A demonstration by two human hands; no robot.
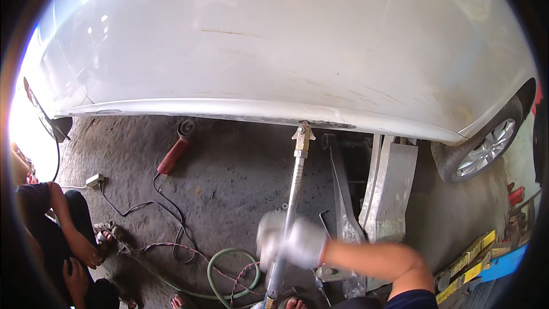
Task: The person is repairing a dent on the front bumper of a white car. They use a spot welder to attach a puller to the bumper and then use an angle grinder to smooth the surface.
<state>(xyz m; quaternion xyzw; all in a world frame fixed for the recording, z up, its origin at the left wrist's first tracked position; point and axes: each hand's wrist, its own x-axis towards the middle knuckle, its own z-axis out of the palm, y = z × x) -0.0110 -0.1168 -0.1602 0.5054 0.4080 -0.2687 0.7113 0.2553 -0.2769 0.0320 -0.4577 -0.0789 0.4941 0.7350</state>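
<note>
Bodywork on the sill was in hand: a long steel slide-hammer rod (290, 217) with a brass-coloured clamp head (302, 139) was hooked to the lower edge of the white car body panel (274, 40), just where the paint looked scraped. The right hand (303, 243), in a pale work glove and blurred by motion, was wrapped tightly around the rod's lower half. The left hand could not be made out apart from the blur, so its state could not be told.

The rod lay on a steep diagonal, its long axis running from near the bare toes (293, 303) at the bottom edge up and slightly right to the sill, head end pointing at the car.

By my judgement this was the pulling stroke, and the next move called for a straight tug along that axis so the clamp would not slip. A green hose (214, 263) and a red-handled power tool (174, 156) lay on the concrete floor (229, 183); another person's arm (68, 223) rested at the left.
</note>
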